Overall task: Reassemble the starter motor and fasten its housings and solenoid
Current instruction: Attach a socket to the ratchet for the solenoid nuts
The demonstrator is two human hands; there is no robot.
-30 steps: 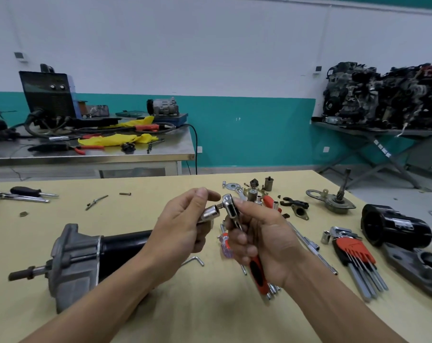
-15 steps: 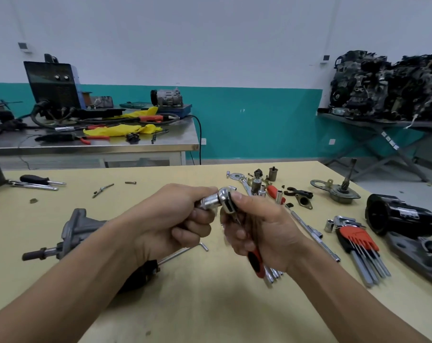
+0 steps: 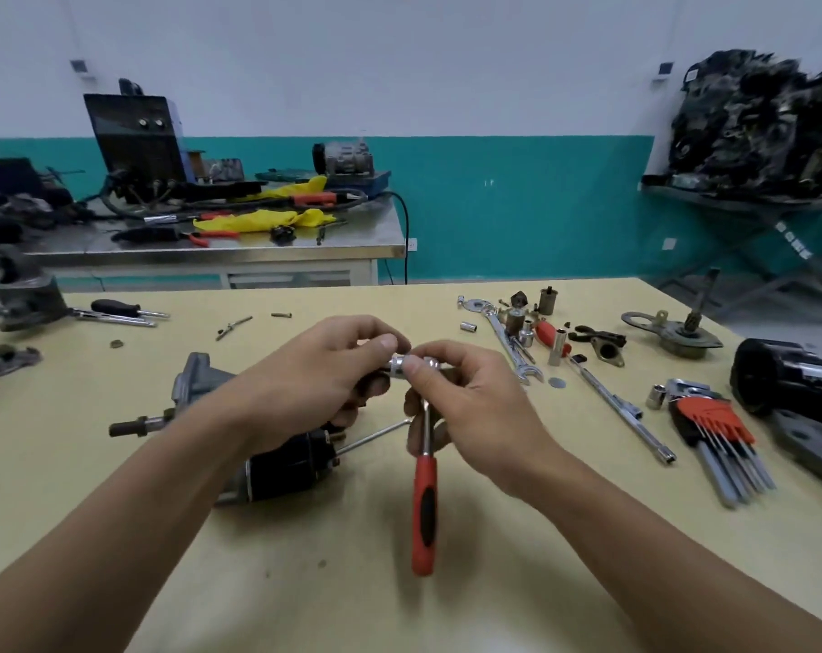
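Note:
Above the yellow table [image 3: 305,582] I hold a ratchet wrench [image 3: 424,506] with a red and black handle that hangs down towards me. My right hand [image 3: 465,402] grips its chrome head and upper shaft. My left hand [image 3: 314,384] pinches the chrome socket [image 3: 398,365] at the head. The starter motor [image 3: 277,464], black body with a grey housing [image 3: 197,384] and a shaft sticking out left, lies on the table under my left forearm, partly hidden. A long through bolt [image 3: 376,435] projects from it to the right.
Loose sockets, a spanner [image 3: 508,341], an extension bar [image 3: 621,407] and a hex key set [image 3: 715,431] lie to the right. Another black motor body [image 3: 785,374] sits at the right edge. Screwdrivers [image 3: 117,311] lie far left. A steel bench [image 3: 211,242] stands behind.
The ratchet has swung so that its handle hangs straight down, more exposed below my right hand. My left fingers have shifted from wrapping the socket to pinching it at the tip.

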